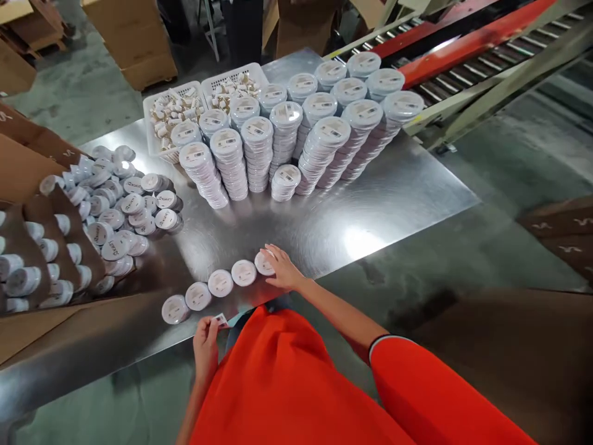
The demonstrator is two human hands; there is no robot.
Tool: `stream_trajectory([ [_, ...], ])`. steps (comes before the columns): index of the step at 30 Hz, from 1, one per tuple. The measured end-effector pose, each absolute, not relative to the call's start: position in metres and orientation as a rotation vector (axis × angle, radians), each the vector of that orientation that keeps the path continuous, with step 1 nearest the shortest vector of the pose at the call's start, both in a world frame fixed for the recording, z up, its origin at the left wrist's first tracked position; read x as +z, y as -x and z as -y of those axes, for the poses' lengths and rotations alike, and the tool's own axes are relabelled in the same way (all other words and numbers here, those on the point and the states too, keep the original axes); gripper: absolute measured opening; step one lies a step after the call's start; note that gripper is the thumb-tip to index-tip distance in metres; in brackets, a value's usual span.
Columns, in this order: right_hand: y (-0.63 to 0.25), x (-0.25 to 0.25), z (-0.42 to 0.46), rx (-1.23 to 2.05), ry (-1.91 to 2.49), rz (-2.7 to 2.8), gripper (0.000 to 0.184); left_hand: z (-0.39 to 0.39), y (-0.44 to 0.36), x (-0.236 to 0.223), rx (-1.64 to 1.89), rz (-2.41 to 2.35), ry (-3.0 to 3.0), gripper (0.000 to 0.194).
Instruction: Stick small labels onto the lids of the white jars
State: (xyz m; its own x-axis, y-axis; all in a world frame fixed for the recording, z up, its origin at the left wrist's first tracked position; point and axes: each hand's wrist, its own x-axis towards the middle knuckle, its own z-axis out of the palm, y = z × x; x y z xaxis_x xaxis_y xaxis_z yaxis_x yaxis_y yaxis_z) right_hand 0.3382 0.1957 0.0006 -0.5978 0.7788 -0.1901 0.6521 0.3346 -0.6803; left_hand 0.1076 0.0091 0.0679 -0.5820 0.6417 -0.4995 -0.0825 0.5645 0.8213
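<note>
Looking at head view: your right hand [283, 269] lies flat, fingers spread on the far-right tin [264, 263] of the row. Your left hand [206, 339] pinches a small label [221, 319], just below the row's left end, w/ the other tins nearer it.

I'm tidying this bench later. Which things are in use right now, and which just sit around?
In use: right hand on the row of white tins; left hand pinching a small label.
Sitting around: stacked tins, loose tin pile, white baskets, cardboard boxes.
</note>
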Motion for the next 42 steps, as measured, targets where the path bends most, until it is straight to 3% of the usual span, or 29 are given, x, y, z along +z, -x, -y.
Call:
stream_trajectory([
  [4,-0.318,0.035,-0.152,1.433,1.292,1.862,0.041,-0.042,-0.12,0.079,1.094,-1.837,-0.596,0.056],
  [7,-0.294,0.055,-0.121,1.783,1.174,1.506,0.034,-0.059,-0.136,0.088,1.11,-1.753,-0.678,0.054],
  [11,-0.277,0.064,-0.1,1.819,1.28,1.242,0.02,-0.064,-0.15,0.087,1.098,-1.7,-0.771,0.048],
  [23,-0.304,0.055,-0.106,1.61,1.436,1.208,0.013,-0.071,-0.177,0.062,1.007,-1.57,-0.755,0.041],
  [32,-0.322,0.045,-0.117,1.451,1.557,1.401,0.012,-0.081,-0.191,0.048,0.946,-1.662,-0.768,0.055],
  [38,-0.329,0.027,-0.126,1.498,1.565,1.38,0.012,-0.085,-0.198,0.042,0.905,-1.68,-0.787,0.058],
  [42,-0.341,0.002,-0.148,1.354,1.708,1.305,0.017,-0.085,-0.198,0.025,0.787,-1.771,-0.936,0.054],
])
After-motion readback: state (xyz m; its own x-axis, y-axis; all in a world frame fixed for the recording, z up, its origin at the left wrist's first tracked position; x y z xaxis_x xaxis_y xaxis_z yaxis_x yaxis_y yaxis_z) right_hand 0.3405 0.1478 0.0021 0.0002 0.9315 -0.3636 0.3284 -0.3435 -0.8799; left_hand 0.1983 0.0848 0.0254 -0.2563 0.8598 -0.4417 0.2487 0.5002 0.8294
